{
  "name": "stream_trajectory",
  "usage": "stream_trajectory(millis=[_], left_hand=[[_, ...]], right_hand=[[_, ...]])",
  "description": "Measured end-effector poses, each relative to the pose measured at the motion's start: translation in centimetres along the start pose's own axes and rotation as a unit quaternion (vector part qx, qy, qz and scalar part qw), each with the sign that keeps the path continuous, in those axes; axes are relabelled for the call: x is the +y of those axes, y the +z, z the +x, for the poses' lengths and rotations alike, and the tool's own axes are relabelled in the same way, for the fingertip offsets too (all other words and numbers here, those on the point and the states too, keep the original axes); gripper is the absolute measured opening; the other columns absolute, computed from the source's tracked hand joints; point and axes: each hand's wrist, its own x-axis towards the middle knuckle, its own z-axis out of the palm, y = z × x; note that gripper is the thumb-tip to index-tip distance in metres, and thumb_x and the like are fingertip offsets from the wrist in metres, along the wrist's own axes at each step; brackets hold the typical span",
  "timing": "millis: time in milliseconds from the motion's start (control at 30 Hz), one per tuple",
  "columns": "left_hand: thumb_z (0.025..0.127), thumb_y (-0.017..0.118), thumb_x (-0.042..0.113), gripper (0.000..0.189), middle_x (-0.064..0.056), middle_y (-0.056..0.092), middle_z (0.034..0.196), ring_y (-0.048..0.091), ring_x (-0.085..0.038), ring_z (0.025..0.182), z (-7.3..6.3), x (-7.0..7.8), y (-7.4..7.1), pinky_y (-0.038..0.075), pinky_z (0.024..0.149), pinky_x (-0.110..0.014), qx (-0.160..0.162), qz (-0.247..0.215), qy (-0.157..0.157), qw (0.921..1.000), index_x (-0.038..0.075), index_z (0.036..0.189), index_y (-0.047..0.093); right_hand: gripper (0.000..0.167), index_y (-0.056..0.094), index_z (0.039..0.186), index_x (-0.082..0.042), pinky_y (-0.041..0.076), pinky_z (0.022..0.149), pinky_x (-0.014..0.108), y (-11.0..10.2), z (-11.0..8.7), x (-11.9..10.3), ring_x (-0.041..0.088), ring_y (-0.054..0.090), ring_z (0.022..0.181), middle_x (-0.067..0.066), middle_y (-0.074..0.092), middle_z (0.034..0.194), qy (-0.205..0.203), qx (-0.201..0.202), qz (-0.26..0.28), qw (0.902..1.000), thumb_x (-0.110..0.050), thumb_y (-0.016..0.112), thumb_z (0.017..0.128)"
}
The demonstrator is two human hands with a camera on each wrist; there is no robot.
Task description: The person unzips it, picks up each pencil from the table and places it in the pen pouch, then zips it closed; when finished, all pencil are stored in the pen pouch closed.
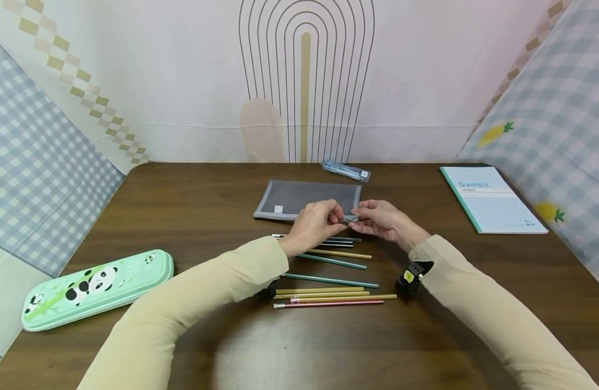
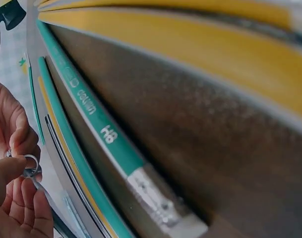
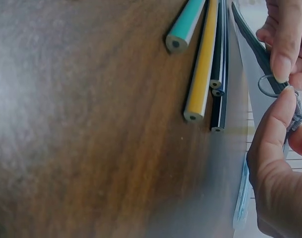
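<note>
A dark grey zipper pouch (image 1: 311,196) with a light grey border lies on the table, its near right corner lifted between both hands. A small metal ring (image 3: 261,85) shows at that corner. My left hand (image 1: 313,225) pinches at the ring with thumb and finger. Close against it, my right hand (image 1: 384,221) grips the pouch's corner, where a grey cord-like piece (image 3: 300,111) shows among the fingers. Below the hands lie dark striped pencils (image 1: 338,245), a yellow pencil (image 1: 345,253) and teal pencils (image 1: 331,279).
Nearer on the table are several yellow pencils (image 1: 324,293) and a red pencil (image 1: 336,303). A mint panda pencil case (image 1: 97,287) sits at the left. A notebook (image 1: 494,199) lies at the right, and a blue clear packet (image 1: 345,170) behind the pouch.
</note>
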Motion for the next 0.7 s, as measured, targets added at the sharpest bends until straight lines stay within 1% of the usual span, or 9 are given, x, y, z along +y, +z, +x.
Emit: stream_trajectory(millis=[200, 367, 500, 600, 700], left_hand=[[0.086, 0.07, 0.018, 0.008, 0.002, 0.062, 0.085, 0.057, -0.008, 0.074, 0.28, 0.12, 0.12, 0.046, 0.06, -0.017, 0.008, 0.043, 0.009, 0.999, 0.014, 0.089, 0.064], [0.087, 0.068, 0.019, 0.006, 0.002, 0.059, 0.085, 0.055, -0.008, 0.074, 0.29, 0.16, 0.02, 0.046, 0.06, -0.019, 0.004, 0.07, 0.015, 0.9974, 0.015, 0.088, 0.065], [0.089, 0.066, 0.02, 0.007, 0.002, 0.06, 0.084, 0.055, -0.008, 0.071, 0.21, 0.18, -0.08, 0.045, 0.057, -0.019, -0.003, 0.073, 0.02, 0.9971, 0.014, 0.087, 0.063], [0.091, 0.064, 0.019, 0.008, 0.001, 0.064, 0.083, 0.057, -0.008, 0.068, 0.18, 0.13, -0.17, 0.045, 0.056, -0.018, -0.012, 0.065, 0.024, 0.9975, 0.012, 0.088, 0.062], [0.091, 0.064, 0.018, 0.008, 0.0, 0.067, 0.083, 0.059, -0.008, 0.067, 0.16, -0.01, -0.42, 0.046, 0.056, -0.017, -0.018, 0.056, 0.021, 0.9981, 0.012, 0.088, 0.062]], right_hand=[[0.009, 0.04, 0.105, -0.005, 0.056, 0.067, 0.018, 0.16, -0.14, 0.09, 0.013, 0.064, 0.069, 0.007, 0.057, 0.082, 0.002, 0.001, -0.003, 1.0, -0.005, 0.046, 0.098], [0.01, 0.04, 0.105, -0.005, 0.056, 0.068, 0.018, 0.09, -0.2, 0.15, 0.013, 0.064, 0.07, 0.007, 0.056, 0.082, -0.003, -0.002, -0.01, 0.9999, -0.004, 0.046, 0.097], [0.012, 0.039, 0.107, -0.004, 0.056, 0.068, 0.019, -0.01, -0.14, 0.09, 0.013, 0.064, 0.069, 0.007, 0.058, 0.08, -0.009, 0.0, -0.015, 0.9998, -0.003, 0.046, 0.097], [0.013, 0.039, 0.108, -0.003, 0.057, 0.068, 0.019, -0.07, -0.14, 0.02, 0.014, 0.064, 0.068, 0.007, 0.058, 0.08, -0.012, 0.005, -0.021, 0.9997, -0.002, 0.046, 0.097], [0.016, 0.039, 0.111, -0.003, 0.057, 0.068, 0.02, -0.12, -0.14, -0.02, 0.013, 0.064, 0.068, 0.006, 0.057, 0.081, -0.015, 0.01, -0.032, 0.9993, -0.002, 0.046, 0.097]])
